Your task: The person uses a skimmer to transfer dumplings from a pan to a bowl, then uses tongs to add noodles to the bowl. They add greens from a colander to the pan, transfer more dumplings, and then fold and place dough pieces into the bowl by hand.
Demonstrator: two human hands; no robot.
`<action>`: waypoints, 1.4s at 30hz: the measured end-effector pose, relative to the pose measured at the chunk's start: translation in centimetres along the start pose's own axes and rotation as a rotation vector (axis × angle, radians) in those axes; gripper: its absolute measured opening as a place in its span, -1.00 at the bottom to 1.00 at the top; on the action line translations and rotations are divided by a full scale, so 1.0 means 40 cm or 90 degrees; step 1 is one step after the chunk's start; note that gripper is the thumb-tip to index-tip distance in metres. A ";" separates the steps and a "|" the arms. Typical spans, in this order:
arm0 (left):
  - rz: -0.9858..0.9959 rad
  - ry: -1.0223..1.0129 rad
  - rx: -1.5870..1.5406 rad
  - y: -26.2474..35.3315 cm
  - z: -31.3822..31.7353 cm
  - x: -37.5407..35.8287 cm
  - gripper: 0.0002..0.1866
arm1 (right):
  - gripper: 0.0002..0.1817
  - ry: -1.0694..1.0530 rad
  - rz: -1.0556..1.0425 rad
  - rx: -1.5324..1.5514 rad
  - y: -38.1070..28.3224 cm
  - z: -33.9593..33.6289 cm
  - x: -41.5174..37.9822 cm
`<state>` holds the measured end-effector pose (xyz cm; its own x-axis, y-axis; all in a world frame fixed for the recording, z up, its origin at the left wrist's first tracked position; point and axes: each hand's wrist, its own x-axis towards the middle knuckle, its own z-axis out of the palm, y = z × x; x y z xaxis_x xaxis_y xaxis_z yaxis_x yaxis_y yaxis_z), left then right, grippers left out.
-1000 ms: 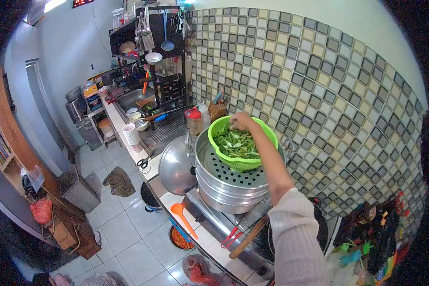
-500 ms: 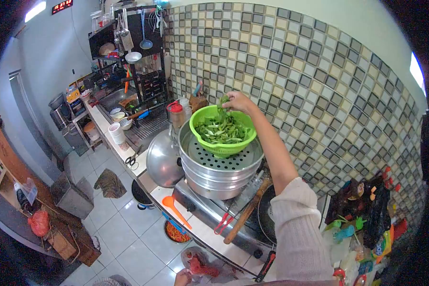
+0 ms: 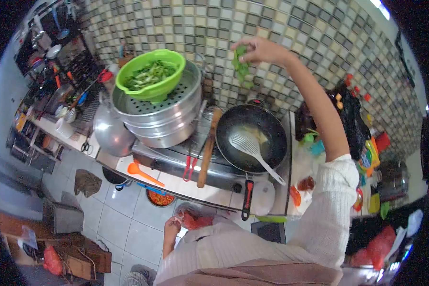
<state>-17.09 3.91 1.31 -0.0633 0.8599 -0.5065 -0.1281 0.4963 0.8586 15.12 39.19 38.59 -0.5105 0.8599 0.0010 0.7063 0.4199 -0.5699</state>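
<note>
My right hand (image 3: 261, 50) is closed on a small bunch of green leaves (image 3: 241, 66), held up in front of the tiled wall, above and behind the black frying pan (image 3: 229, 125). A white slotted turner (image 3: 245, 143) rests in the pan, where a little pale stuff lies at the bottom. To the left, a green colander (image 3: 169, 88) of cut greens (image 3: 150, 75) sits on the perforated top of an aluminium steamer pot (image 3: 162, 128). Low down by my body, my left hand (image 3: 173, 225) grips a clear plastic bag (image 3: 188, 209) with something red in or behind it.
A wooden stick (image 3: 209, 152) and red-handled tongs (image 3: 190, 167) lie across the stove between pot and pan. An orange ladle (image 3: 140, 171) is on the counter's front edge. A large metal lid (image 3: 112, 133) leans left of the pot. Bags and packets crowd the right.
My right hand has moved from the colander rightward with leaves in it, towards the pan. The view has swung right, bringing the whole pan into sight. My left hand stays low with the bag.
</note>
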 end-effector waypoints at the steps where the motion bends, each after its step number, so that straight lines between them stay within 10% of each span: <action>1: -0.016 -0.026 0.006 0.003 0.003 0.007 -0.82 | -0.60 -0.015 0.031 0.023 0.058 0.029 -0.036; 10: 0.031 -0.136 0.056 0.029 0.071 0.032 -0.87 | -0.59 -0.070 0.024 -0.447 0.643 0.364 -0.192; 25: 0.056 -0.132 0.095 -0.012 0.037 0.042 -0.85 | -0.51 -0.246 0.302 -0.358 0.646 0.428 -0.242; 36: 0.055 -0.135 0.090 -0.015 0.025 0.059 -0.82 | -0.63 -0.110 0.392 0.166 0.674 0.430 -0.314; 42: 0.036 -0.137 0.085 0.026 0.041 0.041 -0.89 | -0.57 -0.149 0.338 -0.161 0.657 0.431 -0.323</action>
<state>-15.71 6.03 1.49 0.1471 0.8851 -0.4415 0.0022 0.4461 0.8950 31.82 34.13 9.44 -0.1320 0.8960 -0.4240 0.9722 0.0336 -0.2317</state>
